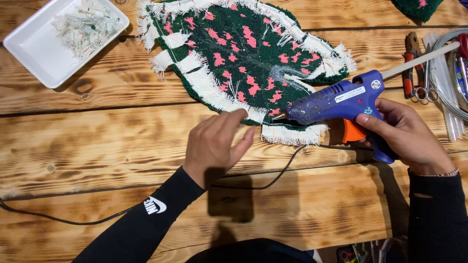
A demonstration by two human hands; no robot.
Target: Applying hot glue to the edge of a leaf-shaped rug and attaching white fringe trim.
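Note:
A leaf-shaped tufted rug piece (243, 53), dark green with pink spots and a frayed white cloth border, lies back side up on the wooden table (97, 141). My right hand (407, 134) grips a blue hot glue gun (341, 100) with an orange trigger; its nozzle touches the rug's lower white edge. A glue stick pokes out of the gun's rear. My left hand (217, 143) hovers by the rug's near edge, fingers loosely curled, forefinger pointing at the border, holding nothing.
A white foam tray (39, 48) with white thread scraps sits at the far left. Pliers (412, 61), scissors (426, 85) and clear glue sticks (451, 114) lie at the right. The gun's black cord (273, 178) trails leftward across the table. Another green tufted piece (417, 7) peeks in at the top.

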